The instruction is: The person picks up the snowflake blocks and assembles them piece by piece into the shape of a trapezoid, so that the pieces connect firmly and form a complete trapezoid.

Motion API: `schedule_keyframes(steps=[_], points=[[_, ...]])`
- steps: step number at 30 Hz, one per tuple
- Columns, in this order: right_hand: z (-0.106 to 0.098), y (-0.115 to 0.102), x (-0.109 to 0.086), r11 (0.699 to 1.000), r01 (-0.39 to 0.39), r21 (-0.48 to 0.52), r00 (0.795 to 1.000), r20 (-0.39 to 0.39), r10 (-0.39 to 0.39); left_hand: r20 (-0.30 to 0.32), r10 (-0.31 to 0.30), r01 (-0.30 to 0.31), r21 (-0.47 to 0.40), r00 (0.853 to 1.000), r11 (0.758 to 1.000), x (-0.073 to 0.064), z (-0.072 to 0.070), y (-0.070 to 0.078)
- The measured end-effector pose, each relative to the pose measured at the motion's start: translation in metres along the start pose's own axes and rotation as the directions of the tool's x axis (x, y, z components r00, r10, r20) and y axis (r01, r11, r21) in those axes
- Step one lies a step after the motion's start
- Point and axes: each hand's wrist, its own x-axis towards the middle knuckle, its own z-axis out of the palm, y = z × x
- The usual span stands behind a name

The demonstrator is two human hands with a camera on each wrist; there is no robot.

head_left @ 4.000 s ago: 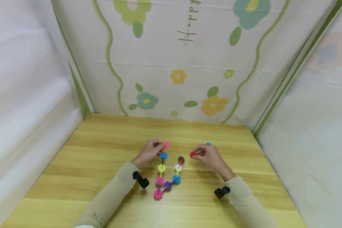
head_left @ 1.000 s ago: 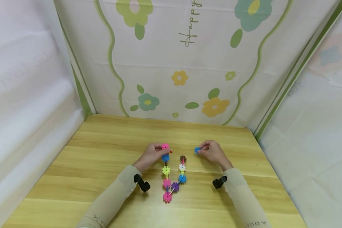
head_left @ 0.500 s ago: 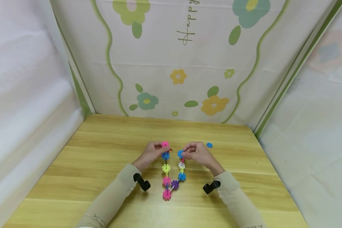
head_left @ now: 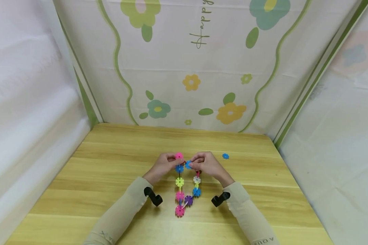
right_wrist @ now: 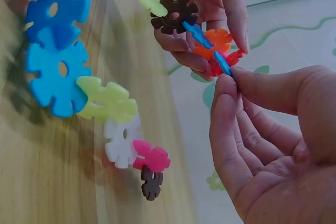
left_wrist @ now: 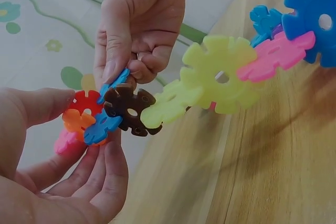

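Note:
A chain of colourful notched plastic discs, with a yellow disc [head_left: 179, 182] along its left side, bends in a U on the table. My left hand [head_left: 164, 166] grips the chain's upper left end, where pink, orange and red discs cluster; the red disc [left_wrist: 86, 102] is by the thumb tip. My right hand [head_left: 210, 166] pinches a blue disc [right_wrist: 222, 63] between thumb and forefinger, its edge right at the red disc. In the right wrist view, a brown disc [right_wrist: 151, 183] ends the chain's other arm, below a pink disc [right_wrist: 152, 156].
One loose blue disc [head_left: 225, 156] lies on the wooden table [head_left: 263, 204] beyond my right hand. White fabric with printed flowers [head_left: 171, 61] stands behind the table, and plain pale cloth [head_left: 33, 102] hangs at the left side.
Four seconds ago the right hand held a red disc; that red disc then shows at my left fingers. My right hand has since picked up a blue disc and carried it left to the chain's end.

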Motion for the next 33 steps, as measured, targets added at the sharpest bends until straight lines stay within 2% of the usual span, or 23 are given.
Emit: schedule_keyframes(steps=[5,11,17,22,25,29,33], points=[[0.0,-0.003,0.002,1.0,0.001,0.003,1.0,-0.014,-0.001,0.008,0.015,-0.016,0.038,1.0,0.999,0.0,0.001,0.002],[-0.003,-0.009,0.005,0.998,0.038,-0.047,0.999,0.007,-0.037,0.059,0.028,-0.03,0.029,0.998,0.999,0.001,-0.004,0.002],[-0.011,-0.017,0.01,0.987,0.063,-0.151,0.993,0.111,-0.046,0.171,0.005,-0.007,0.012,0.985,1.0,0.003,-0.011,0.001],[-0.014,-0.023,0.014,0.979,0.1,-0.179,0.973,0.222,-0.059,0.252,0.028,-0.04,0.042,0.967,0.998,0.005,-0.011,0.0],[-0.017,-0.022,0.014,0.974,0.111,-0.198,0.967,0.25,-0.059,0.281,0.03,-0.05,0.065,0.959,0.997,0.005,-0.009,-0.001],[-0.035,-0.015,0.01,0.948,0.102,-0.3,0.983,0.174,-0.051,0.275,0.011,-0.031,0.067,0.961,0.997,0.004,-0.006,-0.004],[-0.067,-0.001,0.004,0.91,0.037,-0.414,0.999,0.005,-0.038,0.243,-0.014,-0.002,0.064,0.97,0.998,0.001,-0.007,-0.005]])
